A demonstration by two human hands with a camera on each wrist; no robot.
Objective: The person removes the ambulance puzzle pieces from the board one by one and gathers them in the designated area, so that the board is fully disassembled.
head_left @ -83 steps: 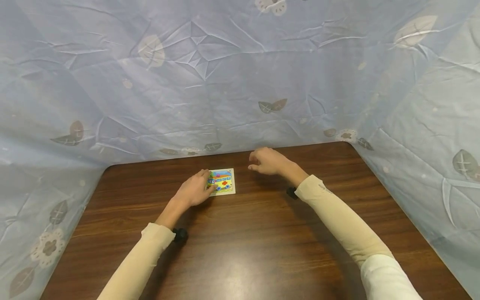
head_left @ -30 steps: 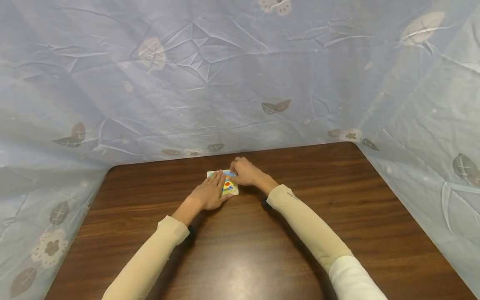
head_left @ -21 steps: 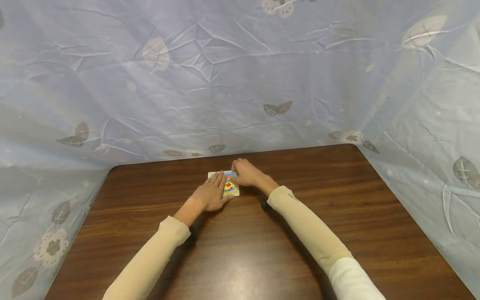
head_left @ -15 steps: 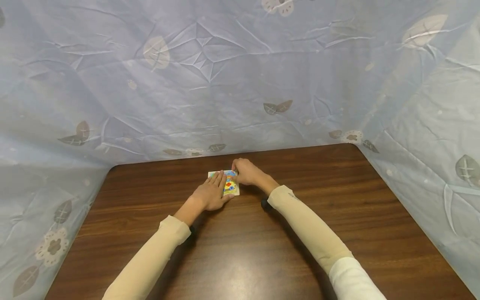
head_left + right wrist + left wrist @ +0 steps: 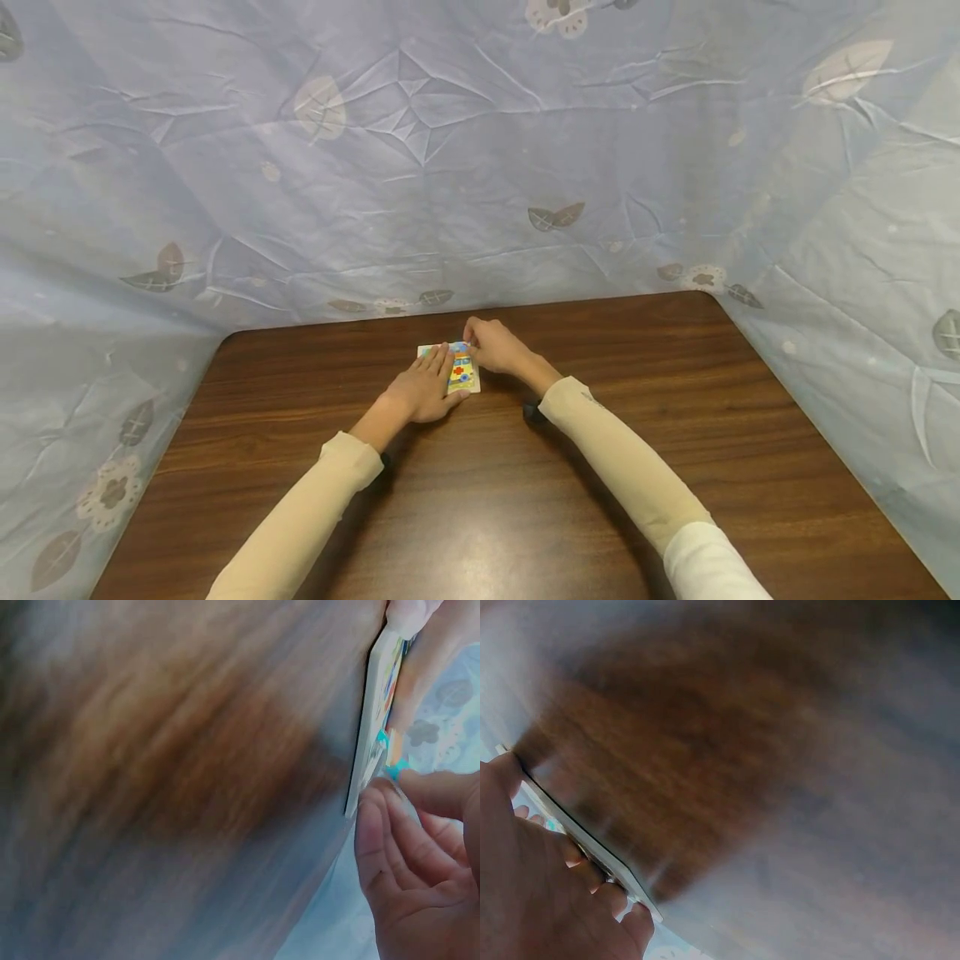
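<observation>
A small square picture puzzle [image 5: 463,382] with a yellow vehicle and a red cross lies near the table's far edge. My left hand [image 5: 422,390] rests across its left part, fingers stretched out, hiding that side. In the left wrist view, the thumb and little finger reach the puzzle's pale edge [image 5: 592,844]. At the far right corner, my right hand [image 5: 497,345] pinches a turquoise-edged puzzle piece [image 5: 397,767] between thumb and fingers. The right wrist view shows this piece tilted up from the board [image 5: 365,742]; its inner end is hard to make out.
The brown wooden table [image 5: 637,433] extends around the puzzle. A pale blue patterned cloth [image 5: 450,208] hangs behind the far edge and along both sides. Dark wrist-worn devices [image 5: 532,412] sit under the wrists.
Since the earliest frame, my left hand has slid right onto the puzzle's face. My right hand has come left to its far right corner and taken hold of a piece there.
</observation>
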